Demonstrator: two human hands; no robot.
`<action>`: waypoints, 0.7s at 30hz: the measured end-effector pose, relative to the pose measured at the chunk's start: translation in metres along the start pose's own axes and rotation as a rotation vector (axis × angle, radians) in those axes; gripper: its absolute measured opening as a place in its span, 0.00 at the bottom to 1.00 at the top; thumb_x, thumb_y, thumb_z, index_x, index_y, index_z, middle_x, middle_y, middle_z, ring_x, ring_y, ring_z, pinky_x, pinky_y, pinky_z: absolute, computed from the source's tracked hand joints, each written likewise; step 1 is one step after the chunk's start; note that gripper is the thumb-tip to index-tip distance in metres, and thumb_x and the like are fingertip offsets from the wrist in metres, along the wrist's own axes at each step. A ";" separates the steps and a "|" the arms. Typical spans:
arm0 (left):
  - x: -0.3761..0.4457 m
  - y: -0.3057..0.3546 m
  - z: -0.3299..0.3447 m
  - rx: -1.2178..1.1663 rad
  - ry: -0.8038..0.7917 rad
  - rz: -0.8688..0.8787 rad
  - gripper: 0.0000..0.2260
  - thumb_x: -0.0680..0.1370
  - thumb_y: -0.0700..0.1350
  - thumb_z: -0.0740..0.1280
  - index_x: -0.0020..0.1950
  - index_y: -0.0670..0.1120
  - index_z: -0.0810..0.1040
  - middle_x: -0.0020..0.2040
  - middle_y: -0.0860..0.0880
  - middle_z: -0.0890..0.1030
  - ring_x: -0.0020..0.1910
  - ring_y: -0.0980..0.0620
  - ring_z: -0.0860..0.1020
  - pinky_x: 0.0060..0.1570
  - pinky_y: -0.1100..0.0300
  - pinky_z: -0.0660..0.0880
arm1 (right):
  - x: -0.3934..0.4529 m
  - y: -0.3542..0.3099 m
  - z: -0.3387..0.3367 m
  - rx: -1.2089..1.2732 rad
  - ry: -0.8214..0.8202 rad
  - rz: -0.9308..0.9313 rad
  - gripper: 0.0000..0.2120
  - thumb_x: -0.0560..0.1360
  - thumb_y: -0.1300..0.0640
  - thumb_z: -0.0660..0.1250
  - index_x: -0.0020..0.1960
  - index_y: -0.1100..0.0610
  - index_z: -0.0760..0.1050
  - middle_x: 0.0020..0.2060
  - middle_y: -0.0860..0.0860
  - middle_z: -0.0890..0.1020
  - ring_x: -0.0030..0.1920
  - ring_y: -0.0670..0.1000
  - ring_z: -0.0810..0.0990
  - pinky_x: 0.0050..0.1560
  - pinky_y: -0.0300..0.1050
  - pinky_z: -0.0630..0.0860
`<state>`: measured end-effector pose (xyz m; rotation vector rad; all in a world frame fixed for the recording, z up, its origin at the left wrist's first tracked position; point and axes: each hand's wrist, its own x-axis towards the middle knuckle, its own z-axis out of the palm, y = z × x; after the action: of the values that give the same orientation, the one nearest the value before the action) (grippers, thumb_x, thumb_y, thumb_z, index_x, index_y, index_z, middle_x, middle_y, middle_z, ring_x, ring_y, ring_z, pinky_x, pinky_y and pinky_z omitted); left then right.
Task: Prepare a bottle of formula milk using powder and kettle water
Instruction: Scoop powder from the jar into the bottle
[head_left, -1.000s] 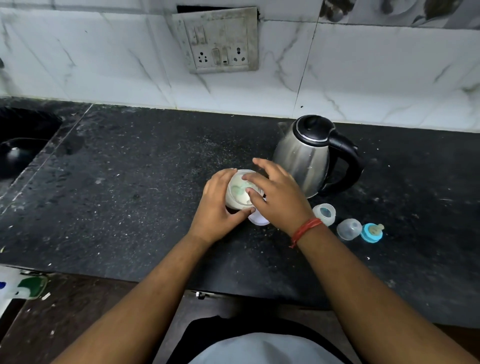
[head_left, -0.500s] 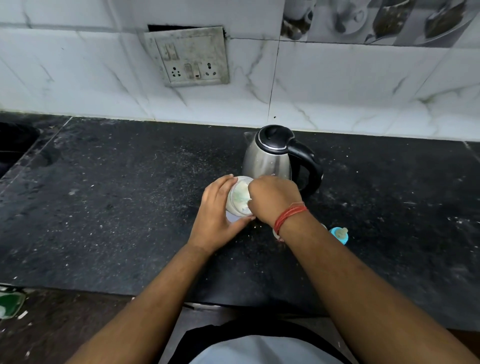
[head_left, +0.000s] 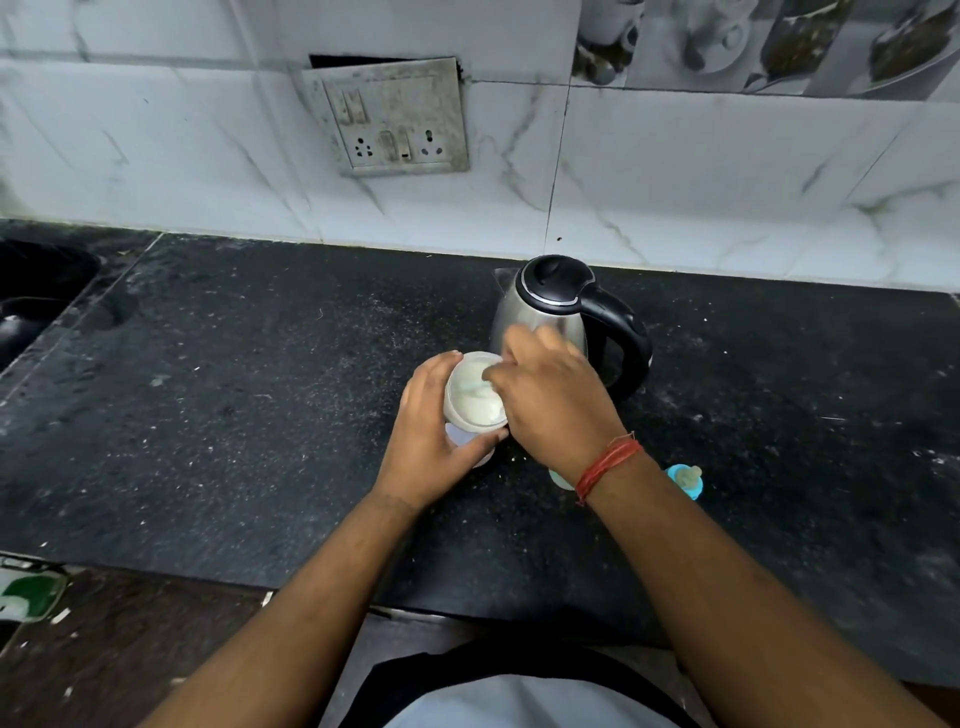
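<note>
Black stone surface (head_left: 234, 415), steel kettle (head_left: 540, 317) at far centre, lid down. Just near-left of it sits the open powder tub (head_left: 475, 397); our left hand (head_left: 434, 431) has its fingers wrapped round the tub wall. Right hand (head_left: 550, 405) is over the tub mouth, fingers bunched, seemingly pinching a pale scoop (head_left: 475, 385); blurred, so we can't tell for sure. Teat ring (head_left: 685, 480) lies near right. Bottle hidden behind the right wrist. Risk: a scoop lifted fast would dump powder on the surface.
</note>
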<state>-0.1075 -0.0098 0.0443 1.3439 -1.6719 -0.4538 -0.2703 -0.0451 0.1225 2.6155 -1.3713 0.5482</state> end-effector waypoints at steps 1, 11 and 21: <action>0.000 -0.002 -0.001 0.005 0.000 -0.006 0.38 0.71 0.61 0.76 0.74 0.47 0.67 0.71 0.54 0.70 0.72 0.55 0.70 0.71 0.52 0.69 | 0.000 -0.001 0.000 -0.012 -0.032 -0.037 0.04 0.68 0.58 0.75 0.41 0.54 0.82 0.42 0.48 0.72 0.45 0.53 0.72 0.43 0.46 0.68; -0.001 -0.009 -0.007 0.012 -0.014 -0.023 0.40 0.71 0.62 0.74 0.75 0.43 0.67 0.72 0.51 0.70 0.73 0.54 0.69 0.72 0.48 0.69 | 0.000 -0.014 -0.001 0.093 -0.014 -0.040 0.07 0.67 0.59 0.76 0.36 0.55 0.78 0.31 0.46 0.74 0.39 0.52 0.72 0.38 0.44 0.62; -0.002 -0.017 -0.006 0.000 0.044 0.034 0.37 0.71 0.52 0.77 0.75 0.45 0.64 0.74 0.46 0.69 0.75 0.49 0.68 0.73 0.47 0.68 | 0.004 -0.023 -0.006 0.088 -0.043 -0.027 0.06 0.63 0.63 0.75 0.31 0.55 0.79 0.27 0.47 0.75 0.35 0.54 0.72 0.36 0.47 0.71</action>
<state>-0.0931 -0.0126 0.0333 1.3142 -1.6563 -0.4023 -0.2507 -0.0338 0.1305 2.7267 -1.3514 0.5650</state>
